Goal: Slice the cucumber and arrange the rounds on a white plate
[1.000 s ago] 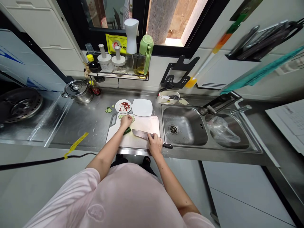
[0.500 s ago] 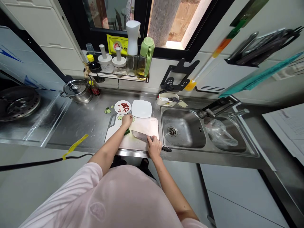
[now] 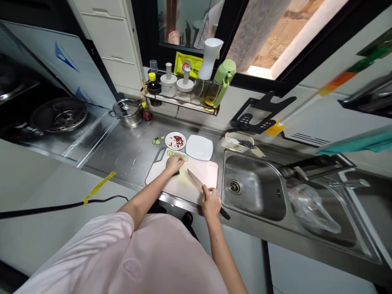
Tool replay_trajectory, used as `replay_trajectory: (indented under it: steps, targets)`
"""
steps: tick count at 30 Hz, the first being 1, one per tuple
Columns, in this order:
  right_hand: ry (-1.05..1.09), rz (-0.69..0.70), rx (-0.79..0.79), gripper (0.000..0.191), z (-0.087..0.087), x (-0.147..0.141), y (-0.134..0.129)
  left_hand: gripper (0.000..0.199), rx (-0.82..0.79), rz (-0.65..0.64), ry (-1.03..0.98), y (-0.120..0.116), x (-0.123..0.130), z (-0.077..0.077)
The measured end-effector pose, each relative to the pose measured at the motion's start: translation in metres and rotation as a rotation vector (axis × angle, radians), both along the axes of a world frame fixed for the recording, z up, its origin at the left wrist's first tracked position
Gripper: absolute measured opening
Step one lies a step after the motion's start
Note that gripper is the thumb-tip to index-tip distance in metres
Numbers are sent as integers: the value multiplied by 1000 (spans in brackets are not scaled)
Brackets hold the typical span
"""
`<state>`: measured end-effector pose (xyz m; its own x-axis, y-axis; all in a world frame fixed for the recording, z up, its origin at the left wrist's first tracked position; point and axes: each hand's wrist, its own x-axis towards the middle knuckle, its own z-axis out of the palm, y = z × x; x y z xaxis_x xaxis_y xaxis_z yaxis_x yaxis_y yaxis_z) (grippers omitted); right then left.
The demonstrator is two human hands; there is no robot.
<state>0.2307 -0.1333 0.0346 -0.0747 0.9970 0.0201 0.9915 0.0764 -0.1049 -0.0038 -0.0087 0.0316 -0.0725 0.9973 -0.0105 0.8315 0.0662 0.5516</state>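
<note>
My right hand (image 3: 211, 202) is closed round a knife (image 3: 196, 179), its blade tilted over the cutting board (image 3: 203, 171) and its black handle sticking out past the front edge. At the row of cucumber slices (image 3: 173, 153) along the board's back edge, my left hand (image 3: 174, 163) has its fingers pinched together at the right end of the row; what they hold is too small to make out. A dark green cucumber piece (image 3: 177, 173) lies just below that hand, partly hidden. Behind the board are a plate of chopped red pieces (image 3: 176, 141) and a white square plate (image 3: 199, 148).
Cucumber scraps (image 3: 156, 141) lie left of the plates. To the right is a sink (image 3: 254, 188), with a plastic bag (image 3: 312, 208) in the second basin. A steel pot (image 3: 127, 113) stands back left, below a shelf of bottles (image 3: 183, 100). A container (image 3: 237, 141) sits behind the sink.
The view has swung, shifting the scene. My left hand has moved toward the right end of the slices, and more slices show. The knife, still in my right hand, has turned more toward the back.
</note>
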Motion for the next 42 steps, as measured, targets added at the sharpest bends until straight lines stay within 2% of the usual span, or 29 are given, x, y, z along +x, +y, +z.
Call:
replay_trajectory:
  steps: [3, 5, 8, 12, 15, 18, 23, 25, 29, 34, 39, 42]
  targets:
    - [37, -2, -10, 34, 0, -1, 2, 31, -38, -6, -52, -30, -15, 4]
    - [71, -13, -27, 32, 1, -4, 3, 45, -89, -51, -40, -47, -24, 8]
    - [125, -32, -65, 31, 2, -10, 4, 62, -150, -117, 11, -64, -33, 11]
    - [165, -45, -122, 32, 6, -19, 6, 50, -122, -145, -43, -71, -36, 8]
    - [161, -62, -152, 32, 10, -22, 8, 48, -76, -52, -163, -68, -41, 3]
    - [164, -64, -176, 31, 14, -23, 11, 50, -20, 137, -221, -58, -58, -1]
    - [202, -87, -205, 29, 17, -22, 13, 50, 39, 483, -99, -39, -102, -2]
    - [202, -99, -211, 29, 17, -21, 13, 51, 19, 568, -26, -35, -116, -4]
    - [193, -101, -213, 29, 14, -21, 12, 49, -35, 613, 56, -32, -127, -9]
    - [179, -101, -210, 30, 12, -20, 13, 51, -91, 602, 89, -34, -125, -13]
    - [178, -107, -229, 30, 12, -20, 14, 59, -139, 644, 78, -37, -119, -6]
    - [192, -111, -244, 31, 13, -20, 14, 62, -88, 679, 111, -40, -109, 5]
